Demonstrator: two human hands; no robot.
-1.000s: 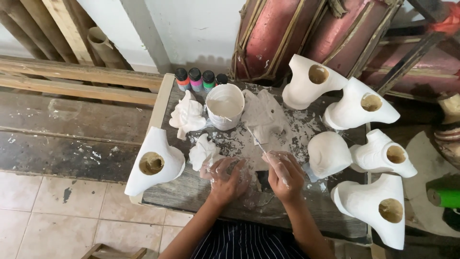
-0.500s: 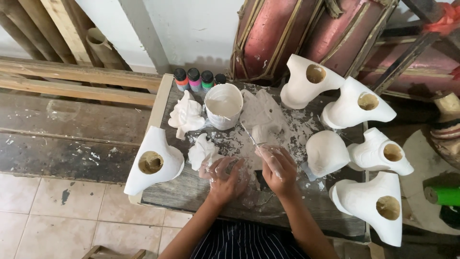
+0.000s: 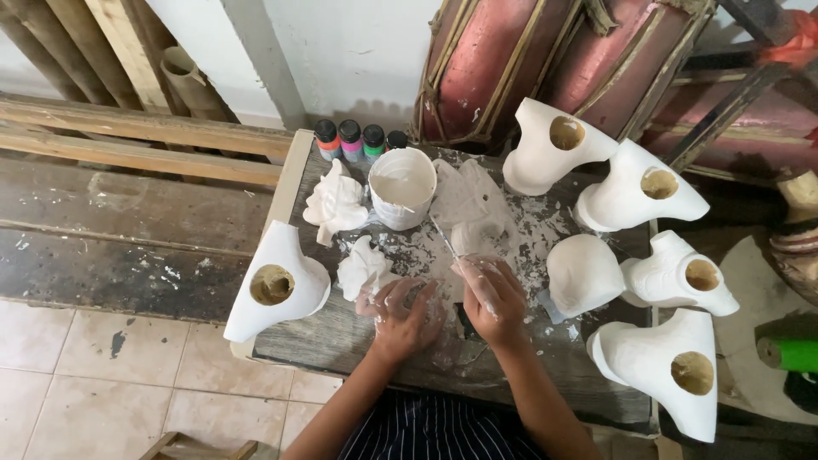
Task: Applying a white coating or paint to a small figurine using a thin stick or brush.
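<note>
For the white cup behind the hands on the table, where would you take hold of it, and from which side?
Grip the white cup around its round side wall, probably from the front right. It stands upright with an open mouth and shows no handle. A white plaster figure crowds its left, paint bottles stand behind, and the right hand is nearest.
</note>
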